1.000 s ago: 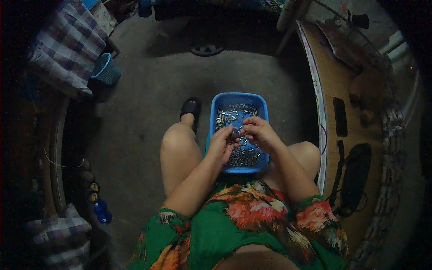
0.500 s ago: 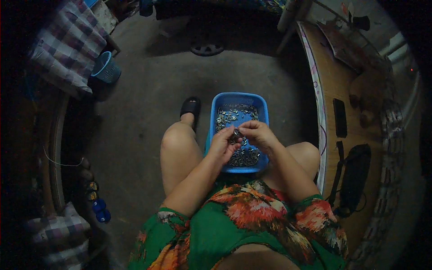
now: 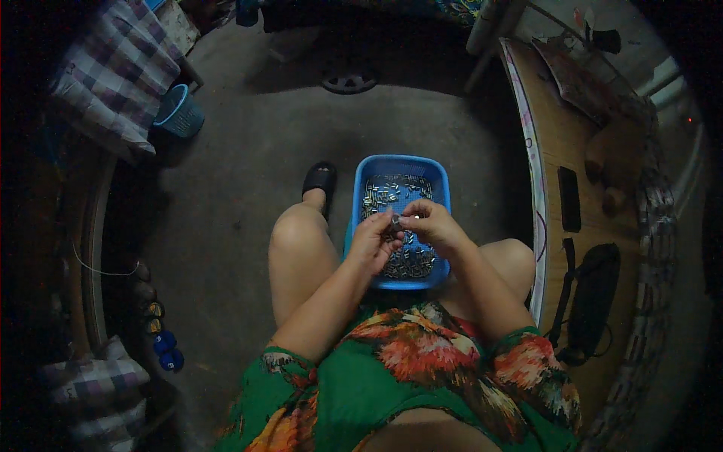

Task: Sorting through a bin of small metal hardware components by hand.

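Over a blue plastic basket (image 3: 447, 197), my two hands meet with their fingertips close together. Pinched in my left hand (image 3: 371, 245) is a small dark metal piece (image 3: 395, 221), round-looking, partly covered by fingers. My right hand (image 3: 435, 226) has thumb and forefinger closed right beside that piece; a bright glint shows under its fingers, too small to name. Many short shiny metal pins (image 3: 379, 200) lie loose at the far part of the basket. A denser heap of the same pins (image 3: 409, 265) fills its near end, partly behind my hands.
To the right runs a wooden bench or board (image 3: 553, 128) bearing a dark phone (image 3: 569, 199) and a black bag (image 3: 595, 301). A blue bin (image 3: 181, 113) stands at the far left by a checkered cloth (image 3: 120, 75). A round dark base (image 3: 349, 80) sits ahead on the floor.
The fingers of my right hand have curled in slightly, and a glint now shows under them. My left hand, the metal piece and the basket stay nearly in place.
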The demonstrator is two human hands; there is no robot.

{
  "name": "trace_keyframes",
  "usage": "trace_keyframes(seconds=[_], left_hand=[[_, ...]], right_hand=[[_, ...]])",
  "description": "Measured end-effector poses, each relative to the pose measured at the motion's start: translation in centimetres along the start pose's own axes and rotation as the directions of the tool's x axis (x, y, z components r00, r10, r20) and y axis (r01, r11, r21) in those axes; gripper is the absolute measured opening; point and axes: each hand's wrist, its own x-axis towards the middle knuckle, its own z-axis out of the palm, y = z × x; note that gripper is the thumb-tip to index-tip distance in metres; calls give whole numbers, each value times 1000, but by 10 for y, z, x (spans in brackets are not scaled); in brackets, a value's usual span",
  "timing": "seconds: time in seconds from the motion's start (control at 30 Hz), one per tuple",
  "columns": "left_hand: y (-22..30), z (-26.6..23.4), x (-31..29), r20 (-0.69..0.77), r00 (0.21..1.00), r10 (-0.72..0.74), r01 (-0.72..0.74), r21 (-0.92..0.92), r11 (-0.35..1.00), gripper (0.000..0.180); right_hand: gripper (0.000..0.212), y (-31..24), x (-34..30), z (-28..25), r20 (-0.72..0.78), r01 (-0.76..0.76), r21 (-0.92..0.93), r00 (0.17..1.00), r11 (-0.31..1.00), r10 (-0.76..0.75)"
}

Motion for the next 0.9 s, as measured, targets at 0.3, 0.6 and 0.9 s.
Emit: trace_keyframes(seconds=[0.3,0.6,0.9], left_hand=[[-2,0,0,108,993,-46,44,15,999,20],[1,4,-1,74,995,-68,70,-25,997,20],[1,10,-3,-16,1000,-25,25,9,1000,19]], right_hand=[[19,0,0,-8,96,-73,-37,992,997,76],[17,-5,-5,-7,114,83,-60,991,995,-75],[17,15,8,-6,-54,329,-82,941,941,-334]])
